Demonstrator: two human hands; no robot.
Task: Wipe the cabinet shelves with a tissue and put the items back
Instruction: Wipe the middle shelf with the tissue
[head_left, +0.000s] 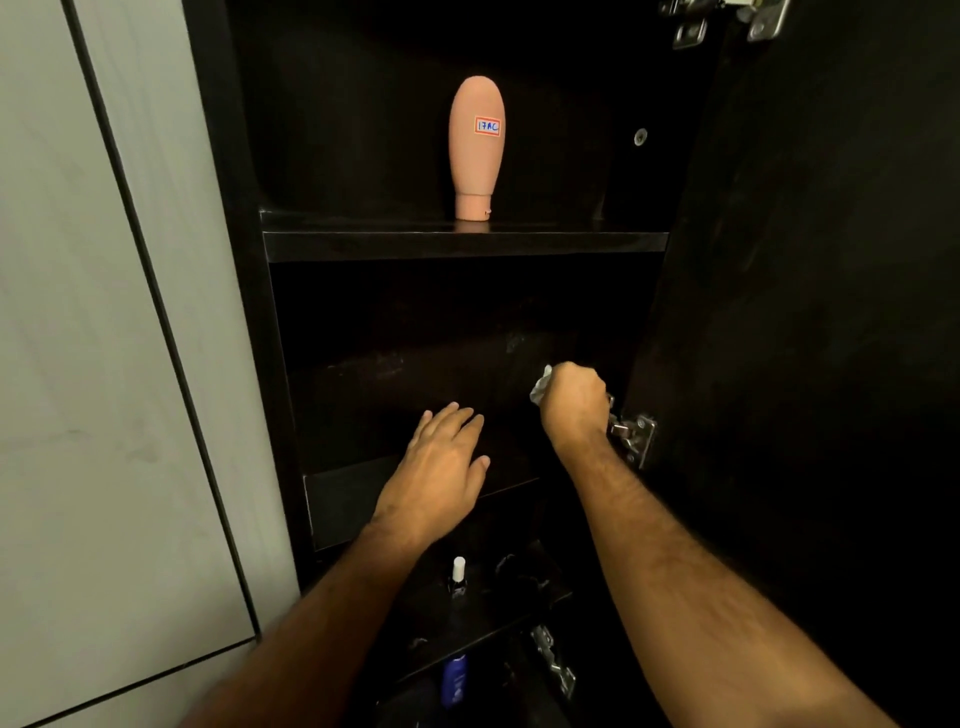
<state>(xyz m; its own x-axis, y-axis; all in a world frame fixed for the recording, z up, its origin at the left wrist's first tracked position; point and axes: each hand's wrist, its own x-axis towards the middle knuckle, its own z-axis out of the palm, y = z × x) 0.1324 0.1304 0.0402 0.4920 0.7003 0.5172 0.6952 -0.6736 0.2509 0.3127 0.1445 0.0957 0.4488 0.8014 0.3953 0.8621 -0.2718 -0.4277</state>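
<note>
I face a dark open cabinet. A peach bottle (477, 148) with a small label stands cap down on the upper shelf (462, 244). My right hand (574, 402) grips a crumpled white tissue (540, 387) at the right end of the middle shelf (353, 499), close to the door hinge. My left hand (441, 462) lies flat, fingers straight, on that same shelf near its front edge. On the shelf below stands a small nail polish bottle (458, 577) with a white cap. A blue bottle (454, 678) sits lower still.
The cabinet door (810, 312) hangs open at the right, with metal hinges (634, 434) at its inner edge. A pale tiled wall (104, 364) runs along the left. Dark small items lie beside the nail polish, too dim to name.
</note>
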